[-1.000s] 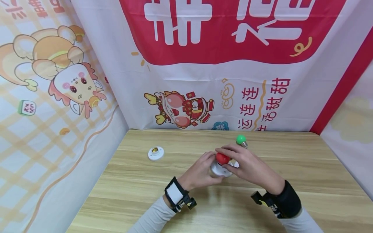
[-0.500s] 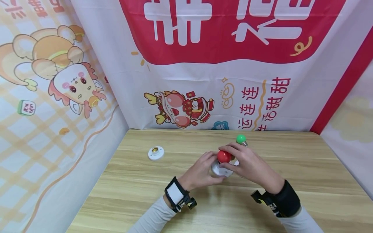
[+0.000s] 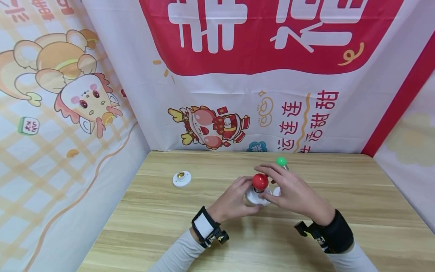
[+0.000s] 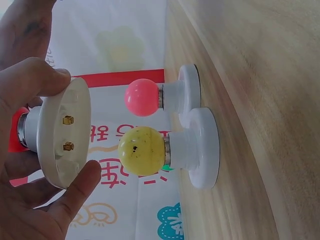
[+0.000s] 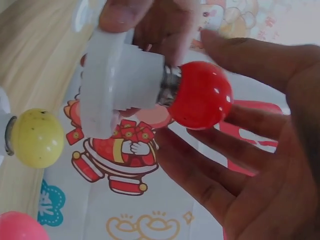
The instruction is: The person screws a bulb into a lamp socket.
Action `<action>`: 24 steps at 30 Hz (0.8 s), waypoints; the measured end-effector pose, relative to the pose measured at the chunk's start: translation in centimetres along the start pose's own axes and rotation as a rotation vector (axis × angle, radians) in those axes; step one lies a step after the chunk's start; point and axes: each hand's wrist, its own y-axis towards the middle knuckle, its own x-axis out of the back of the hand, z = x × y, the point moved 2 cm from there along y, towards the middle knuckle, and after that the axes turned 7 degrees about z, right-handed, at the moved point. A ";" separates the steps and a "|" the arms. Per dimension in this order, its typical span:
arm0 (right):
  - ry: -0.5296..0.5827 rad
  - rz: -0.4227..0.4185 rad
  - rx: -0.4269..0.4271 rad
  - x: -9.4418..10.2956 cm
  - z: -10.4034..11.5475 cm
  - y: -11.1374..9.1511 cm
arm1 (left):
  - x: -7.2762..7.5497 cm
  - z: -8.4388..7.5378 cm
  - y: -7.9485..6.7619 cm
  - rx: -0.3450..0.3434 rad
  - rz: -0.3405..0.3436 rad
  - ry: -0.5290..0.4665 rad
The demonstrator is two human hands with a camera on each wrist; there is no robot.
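Note:
My left hand (image 3: 234, 200) grips a white round lamp socket (image 4: 82, 100) by its rim, lifted off the table, its underside with two brass contacts facing the left wrist camera. A red light bulb (image 5: 202, 95) sits in that socket, a strip of its metal cap showing. My right hand (image 3: 295, 189) surrounds the bulb with fingers spread; the thumb (image 5: 250, 57) stands apart from the glass and other fingers pass behind it. Beyond, in the left wrist view, a yellow bulb (image 4: 142, 151) and a pink bulb (image 4: 142, 97) stand in white sockets, largely hidden in the head view.
A bare white socket (image 3: 181, 179) lies left on the wooden table (image 3: 146, 223). Behind my right hand a green bulb (image 3: 281, 162) lies near the table's back edge. Printed cloth (image 3: 163, 128) hangs along the back and sides.
My right fingers held the red bulb and have spread away from it. The bulb shifted slightly right, then back left. My left hand keeps its hold on the socket.

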 end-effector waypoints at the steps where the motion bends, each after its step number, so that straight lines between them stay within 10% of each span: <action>1: 0.009 0.011 0.005 0.1 0.0 0.0 | 0.0 0.0 0.0 -0.001 -0.003 0.002; 24: 0.036 0.000 0.029 0.2 0.0 -0.1 | 0.0 -0.1 0.1 -0.010 -0.011 0.002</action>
